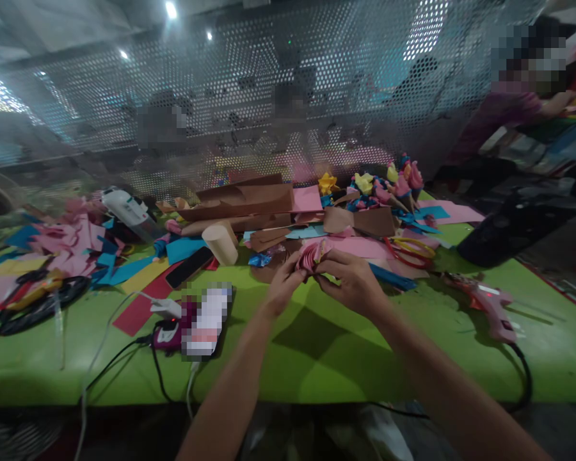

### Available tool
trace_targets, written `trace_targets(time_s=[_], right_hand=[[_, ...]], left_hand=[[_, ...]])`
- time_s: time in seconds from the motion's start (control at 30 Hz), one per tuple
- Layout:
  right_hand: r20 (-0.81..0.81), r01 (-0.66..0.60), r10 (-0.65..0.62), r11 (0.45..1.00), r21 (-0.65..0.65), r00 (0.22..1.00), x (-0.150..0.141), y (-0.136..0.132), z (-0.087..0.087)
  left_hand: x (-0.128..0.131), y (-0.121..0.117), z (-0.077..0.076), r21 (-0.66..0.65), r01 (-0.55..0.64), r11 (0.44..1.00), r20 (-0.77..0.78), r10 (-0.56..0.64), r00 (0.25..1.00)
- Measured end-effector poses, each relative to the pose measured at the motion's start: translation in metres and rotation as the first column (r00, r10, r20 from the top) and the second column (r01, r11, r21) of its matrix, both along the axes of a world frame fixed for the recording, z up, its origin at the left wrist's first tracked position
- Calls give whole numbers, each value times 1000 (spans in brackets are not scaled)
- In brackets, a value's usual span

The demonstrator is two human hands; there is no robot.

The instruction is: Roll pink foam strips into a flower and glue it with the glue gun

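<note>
Both my hands meet over the green table (pixel 317 358) and pinch a small pink folded paper piece (pixel 310 256). My left hand (pixel 284 282) grips its lower left side with closed fingers. My right hand (pixel 352 278) holds its right side, fingers curled over the top. Sheets of pink and brown paper (pixel 360 246) lie just behind the hands.
A pink glue gun (pixel 489 307) lies at the right with its cable. Red and yellow scissors (pixel 410 251), a cream paper roll (pixel 221 243), a white glue gun (pixel 127 208), a black phone (pixel 189 267) and paper scraps (pixel 72 246) crowd the back. Finished paper flowers (pixel 393 182) stand far right. A person sits at upper right.
</note>
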State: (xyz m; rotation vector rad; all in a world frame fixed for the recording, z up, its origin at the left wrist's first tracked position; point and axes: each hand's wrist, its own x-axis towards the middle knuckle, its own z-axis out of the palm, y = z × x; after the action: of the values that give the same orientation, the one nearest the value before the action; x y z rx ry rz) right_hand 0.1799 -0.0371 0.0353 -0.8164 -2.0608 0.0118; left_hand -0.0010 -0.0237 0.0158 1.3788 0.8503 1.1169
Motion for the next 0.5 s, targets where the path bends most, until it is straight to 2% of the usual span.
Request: trace_targets(time_s=[0.3, 0.5], right_hand=[[-5, -51, 51, 998, -34, 999, 4, 4, -4], [-102, -103, 98, 994, -44, 990, 6, 3, 3]], left_hand=[[0, -3, 11, -50, 46, 998, 60, -43, 997], [-3, 1, 6, -37, 19, 999, 55, -17, 998]])
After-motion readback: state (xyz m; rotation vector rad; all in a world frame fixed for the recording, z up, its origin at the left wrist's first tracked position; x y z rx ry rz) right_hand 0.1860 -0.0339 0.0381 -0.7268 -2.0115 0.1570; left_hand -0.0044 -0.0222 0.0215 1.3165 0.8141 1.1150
